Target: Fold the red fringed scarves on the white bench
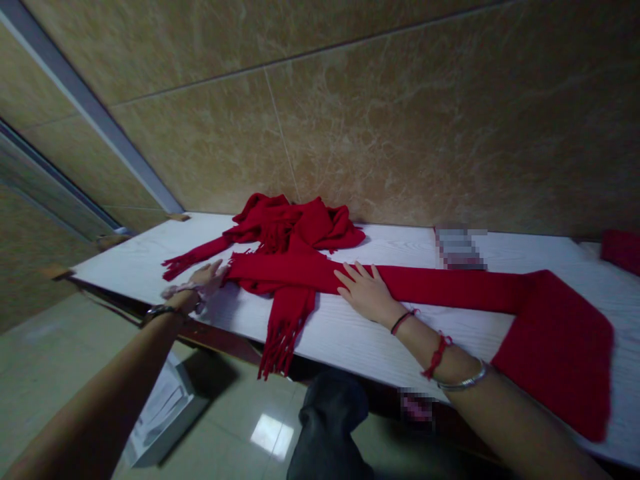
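A long red scarf (450, 288) is stretched along a white tabletop, folded into a narrow band. Its right end turns into a wide flap (563, 353) near the front edge. My right hand (367, 291) lies flat on the band, fingers spread. At the band's left end, my left hand (206, 275) is closed on the scarf's end, though blur partly hides the fingers. Behind and partly under the band is a crumpled heap of red fringed scarf cloth (300, 223). One fringed end (285, 333) hangs over the front edge.
The white table (410, 239) stands against a tan marbled wall (380, 133). A blurred-out packet (459, 249) lies near the back, with more red cloth (620, 250) at far right. Below, a white box (163, 407) with papers rests on the tiled floor.
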{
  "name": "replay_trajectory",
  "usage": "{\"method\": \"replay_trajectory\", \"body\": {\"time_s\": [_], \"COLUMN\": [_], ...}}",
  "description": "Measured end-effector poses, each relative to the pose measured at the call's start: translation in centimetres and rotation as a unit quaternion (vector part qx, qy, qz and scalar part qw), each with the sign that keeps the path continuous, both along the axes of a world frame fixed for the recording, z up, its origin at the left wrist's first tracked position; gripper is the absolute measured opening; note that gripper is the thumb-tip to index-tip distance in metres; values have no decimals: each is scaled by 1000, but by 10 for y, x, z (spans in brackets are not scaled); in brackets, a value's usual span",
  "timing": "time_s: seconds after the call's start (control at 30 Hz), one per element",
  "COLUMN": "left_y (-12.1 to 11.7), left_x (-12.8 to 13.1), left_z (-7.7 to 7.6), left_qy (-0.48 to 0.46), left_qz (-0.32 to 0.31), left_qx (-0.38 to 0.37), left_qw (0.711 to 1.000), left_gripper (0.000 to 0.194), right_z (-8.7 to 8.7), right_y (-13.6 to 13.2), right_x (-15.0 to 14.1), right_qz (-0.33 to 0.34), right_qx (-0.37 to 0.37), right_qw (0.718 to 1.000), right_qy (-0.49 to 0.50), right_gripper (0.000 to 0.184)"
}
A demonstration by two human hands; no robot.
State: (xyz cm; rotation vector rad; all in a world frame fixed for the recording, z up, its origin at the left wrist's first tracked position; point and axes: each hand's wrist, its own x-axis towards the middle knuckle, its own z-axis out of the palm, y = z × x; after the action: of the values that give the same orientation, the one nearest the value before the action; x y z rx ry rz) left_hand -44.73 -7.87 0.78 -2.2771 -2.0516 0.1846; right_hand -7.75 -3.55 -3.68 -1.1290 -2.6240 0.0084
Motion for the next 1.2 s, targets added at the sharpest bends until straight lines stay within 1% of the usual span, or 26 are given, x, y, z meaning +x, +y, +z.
{"method": "replay_trajectory", "body": {"time_s": [0.03,0.1,0.13,0.17,0.2,0.23,0.3,0.37,0.47,0.53,0.6,0.67,0.73,0.87,1.03,1.1,1.2], "left_y": [-2,-4,-5,-5,-4,-4,-3,-1,0,0,0,-1,-1,-3,-5,-6,-8], "left_x": [-2,-5,-6,-6,-6,-5,-2,0,1,0,-2,-4,-5,-3,4,1,-8], "left_z": [2,5,6,8,10,12,16,19,22,21,20,19,17,15,16,17,21], "left_qy": [6,15,19,24,29,34,46,57,77,87,91,90,91,97,115,122,144], "left_qz": [27,45,33,8,-22,-48,-74,-74,-66,-64,-71,-81,-87,-95,-94,-93,-92], "left_qx": [32,146,183,192,178,148,83,49,23,9,1,-1,4,11,23,47,115], "left_qw": [999,988,982,981,983,987,993,994,995,994,993,993,992,991,989,987,979], "left_gripper": [35,45,45,42,39,37,34,32,31,32,34,34,35,37,33,33,33], "right_z": [-1,-2,-3,-3,-3,-1,3,11,26,36,43,48,50,53,53,52,50], "right_y": [0,0,0,1,1,2,3,5,4,2,1,0,2,6,8,8,7], "right_x": [0,1,1,1,1,-1,-9,-25,-62,-88,-109,-123,-130,-133,-135,-135,-133], "right_qz": [-1,-3,-3,-2,0,5,22,54,120,149,151,143,138,150,152,143,132], "right_qx": [1,5,7,10,12,13,15,17,19,17,14,9,7,11,15,16,20], "right_qw": [1000,1000,1000,1000,1000,1000,998,995,986,983,986,989,990,988,988,989,991], "right_qy": [1,6,8,12,17,24,50,84,115,104,66,24,-4,-23,-31,-27,-11], "right_gripper": [46,46,46,46,45,44,40,35,30,29,28,28,27,26,26,26,27]}}
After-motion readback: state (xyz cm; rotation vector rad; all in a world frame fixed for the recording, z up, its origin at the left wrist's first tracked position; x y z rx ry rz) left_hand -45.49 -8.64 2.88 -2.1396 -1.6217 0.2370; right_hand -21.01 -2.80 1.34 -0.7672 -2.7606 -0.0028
